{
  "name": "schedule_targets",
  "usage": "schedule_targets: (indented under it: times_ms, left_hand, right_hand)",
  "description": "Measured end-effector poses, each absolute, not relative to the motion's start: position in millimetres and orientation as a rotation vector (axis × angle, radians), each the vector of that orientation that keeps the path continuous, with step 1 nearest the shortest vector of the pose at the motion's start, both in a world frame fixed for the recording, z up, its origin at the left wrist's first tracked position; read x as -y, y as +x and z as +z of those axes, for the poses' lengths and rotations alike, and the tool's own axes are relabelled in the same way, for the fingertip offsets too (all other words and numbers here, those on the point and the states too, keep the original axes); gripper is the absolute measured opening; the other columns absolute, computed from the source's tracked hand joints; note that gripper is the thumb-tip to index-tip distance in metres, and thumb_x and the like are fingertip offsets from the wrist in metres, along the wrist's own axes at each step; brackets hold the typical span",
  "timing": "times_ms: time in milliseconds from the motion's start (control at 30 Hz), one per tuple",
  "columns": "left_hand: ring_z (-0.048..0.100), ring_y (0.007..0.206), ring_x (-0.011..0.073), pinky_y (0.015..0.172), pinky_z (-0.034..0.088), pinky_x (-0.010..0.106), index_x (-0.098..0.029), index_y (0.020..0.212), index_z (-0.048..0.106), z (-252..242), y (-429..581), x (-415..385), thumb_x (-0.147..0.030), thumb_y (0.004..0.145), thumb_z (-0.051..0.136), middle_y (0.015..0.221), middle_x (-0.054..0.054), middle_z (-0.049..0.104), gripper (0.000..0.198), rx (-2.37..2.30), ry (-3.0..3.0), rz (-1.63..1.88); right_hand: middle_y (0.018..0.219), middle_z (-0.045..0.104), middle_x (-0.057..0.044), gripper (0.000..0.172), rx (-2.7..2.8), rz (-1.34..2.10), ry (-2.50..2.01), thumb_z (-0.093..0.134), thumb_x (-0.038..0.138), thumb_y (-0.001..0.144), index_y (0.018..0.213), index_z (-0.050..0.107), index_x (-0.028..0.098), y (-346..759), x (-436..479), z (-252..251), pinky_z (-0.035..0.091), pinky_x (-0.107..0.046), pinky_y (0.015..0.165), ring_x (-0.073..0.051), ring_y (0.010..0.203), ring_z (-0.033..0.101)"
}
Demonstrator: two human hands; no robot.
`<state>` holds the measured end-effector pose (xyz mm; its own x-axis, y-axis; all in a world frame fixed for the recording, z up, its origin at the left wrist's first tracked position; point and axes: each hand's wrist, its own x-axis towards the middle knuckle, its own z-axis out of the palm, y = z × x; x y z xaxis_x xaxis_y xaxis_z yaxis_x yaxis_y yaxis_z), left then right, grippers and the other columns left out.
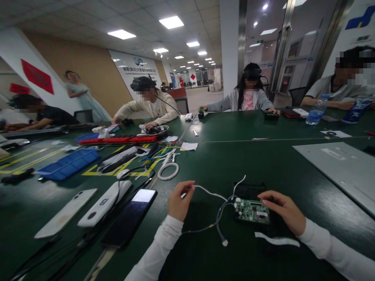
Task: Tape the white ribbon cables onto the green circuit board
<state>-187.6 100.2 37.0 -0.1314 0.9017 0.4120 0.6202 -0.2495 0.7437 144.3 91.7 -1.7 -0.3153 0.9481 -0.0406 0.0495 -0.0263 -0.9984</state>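
My left hand (179,200) is closed in a pinch on one end of a thin white strip (209,191). The strip runs right to a grey cable (218,216) and seems to pass around it, its other end sticking up. With thumb and fingers, my right hand (283,208) grips the right edge of a green circuit board (252,210). The cable leads to the board's left side, and a white connector (225,242) hangs at a loose end. Behind the board lies a black case (249,190), partly covered. A flat white strip (277,239) rests in front.
Two phones, one white (66,212) and one dark (130,218), flank a white power bank (105,205) at left. A tape roll (168,171), loose wires and a blue tray (68,163) lie beyond. A grey panel (340,168) is at right. Several people sit around.
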Motion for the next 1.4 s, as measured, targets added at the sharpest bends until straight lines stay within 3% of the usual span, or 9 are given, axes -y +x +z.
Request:
schedule_targets:
  times_ms: [567,900,1267,1400]
  left_hand:
    - [0.057,0.079,0.0156,0.074,0.046,0.030,-0.015,0.080,0.056,35.4,-191.0,-98.5,-0.029,0.070,0.056,0.081,0.005,0.060,0.018,-1.607,1.659,1.402]
    - [0.057,0.069,0.0123,0.068,0.045,0.026,-0.014,0.077,0.054,37.3,-193.7,-102.3,-0.030,0.064,0.059,0.071,0.000,0.059,0.021,-1.552,1.447,1.479]
    - [0.057,0.063,0.0128,0.065,0.046,0.027,-0.014,0.081,0.056,37.0,-186.6,-101.8,-0.032,0.063,0.059,0.068,0.001,0.061,0.026,-1.577,1.408,1.232]
    - [0.056,0.063,0.0130,0.063,0.045,0.026,-0.014,0.073,0.056,32.6,-189.4,-102.9,-0.032,0.065,0.056,0.065,0.001,0.059,0.019,-1.643,1.507,1.160]
  right_hand:
    - [0.096,0.057,-0.002,0.023,1.488,1.437,-1.092,0.051,0.035,0.075,0.092,0.057,0.022,143.2,-90.4,-3.2,0.041,-0.034,0.079,-0.019,0.091,0.052]
    - [0.095,0.058,-0.001,0.022,1.495,1.436,-1.108,0.051,0.035,0.075,0.092,0.057,0.023,142.8,-89.6,-0.5,0.041,-0.031,0.078,-0.018,0.089,0.052]
    - [0.097,0.057,-0.001,0.023,1.509,1.437,-1.134,0.050,0.037,0.075,0.092,0.057,0.023,145.3,-90.3,-3.3,0.041,-0.032,0.078,-0.018,0.090,0.052]
    - [0.098,0.056,-0.001,0.023,1.489,1.470,-1.122,0.050,0.037,0.075,0.092,0.057,0.023,145.0,-89.9,-1.9,0.042,-0.033,0.078,-0.018,0.090,0.052]
